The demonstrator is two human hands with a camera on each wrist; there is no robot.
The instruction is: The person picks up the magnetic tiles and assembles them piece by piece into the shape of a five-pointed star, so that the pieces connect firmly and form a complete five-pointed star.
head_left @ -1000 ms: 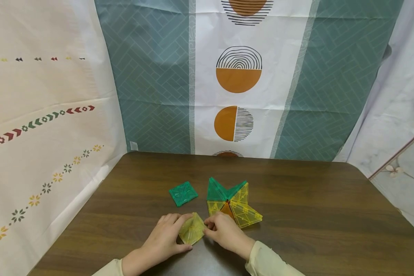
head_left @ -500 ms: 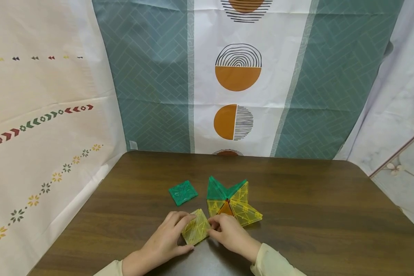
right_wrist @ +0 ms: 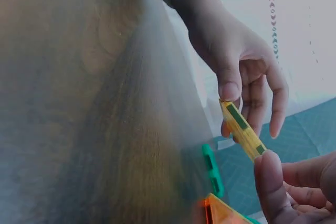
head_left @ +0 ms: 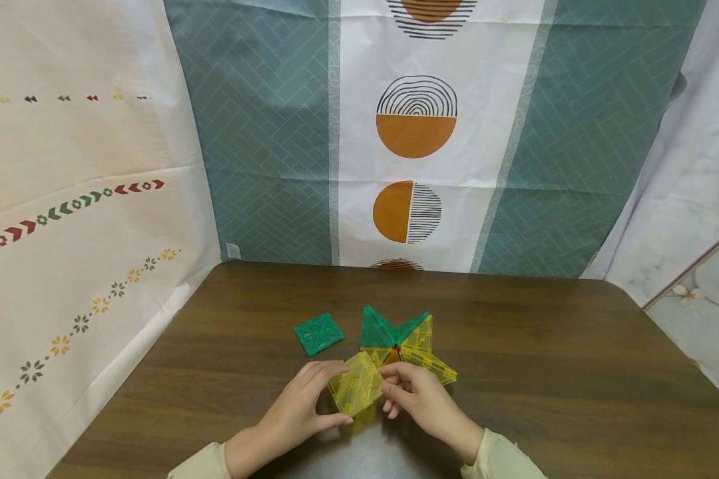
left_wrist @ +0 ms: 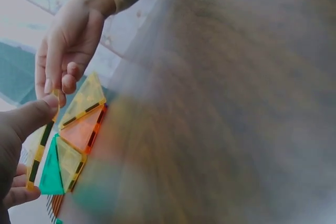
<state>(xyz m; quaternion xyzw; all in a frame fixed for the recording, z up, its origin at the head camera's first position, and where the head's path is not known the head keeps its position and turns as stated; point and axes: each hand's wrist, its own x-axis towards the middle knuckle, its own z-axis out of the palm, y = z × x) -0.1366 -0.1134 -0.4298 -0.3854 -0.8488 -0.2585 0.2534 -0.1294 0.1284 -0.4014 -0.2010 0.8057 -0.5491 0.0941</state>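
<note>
A see-through yellow square magnetic tile (head_left: pixel 357 386) is held up over the table between both hands. My left hand (head_left: pixel 302 402) pinches its left side, thumb at the near corner and fingers at the far edge. My right hand (head_left: pixel 424 400) pinches the right corner between thumb and index finger. In the right wrist view the tile (right_wrist: pixel 242 128) shows edge-on, with dark magnets along its rim. Just beyond the hands stands a star-like build of triangular tiles (head_left: pixel 379 330) in green, yellow and orange; the right hand and the square tile partly hide its near side.
A green square tile (head_left: pixel 319 334) lies on the brown wooden table (head_left: pixel 533 352), left of the build. Patterned cloths (head_left: pixel 269 146) hang behind the table's far edge and along both sides.
The yellow tile has come up off the table and moved right, nearer the build. Both hands have moved right with it. Build and green square stay put.
</note>
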